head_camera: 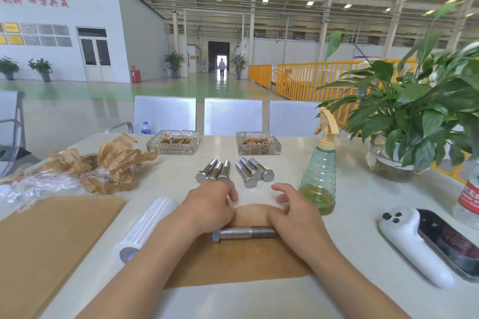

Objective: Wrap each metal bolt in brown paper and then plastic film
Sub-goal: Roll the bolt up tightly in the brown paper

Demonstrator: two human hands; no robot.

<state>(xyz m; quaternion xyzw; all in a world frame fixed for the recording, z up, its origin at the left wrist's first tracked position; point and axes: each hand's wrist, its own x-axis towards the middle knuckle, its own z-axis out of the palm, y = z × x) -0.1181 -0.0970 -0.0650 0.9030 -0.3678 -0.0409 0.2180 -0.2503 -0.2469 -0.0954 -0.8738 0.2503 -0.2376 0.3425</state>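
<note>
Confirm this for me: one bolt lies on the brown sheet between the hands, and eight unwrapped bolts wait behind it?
Not eight. The head view shows six spare bolts, in two groups of three. One bolt does lie on the brown sheet between the left hand and right hand.

— Can you read anything here?
— Hardly. The white wall (59,23) on the left carries big red characters (35,0), but they look mirrored and smeared; I can't make them out.
— The bottle at the right edge?
— That bottle (470,194) has a red label (469,201) with white characters, cut off by the frame, unreadable.
— And the small bottle behind the table?
— The water bottle (146,127) has a blue label, print too small.
— The framed notices?
— Yellow and grey plaques (33,33) on the wall, blurred.
</note>
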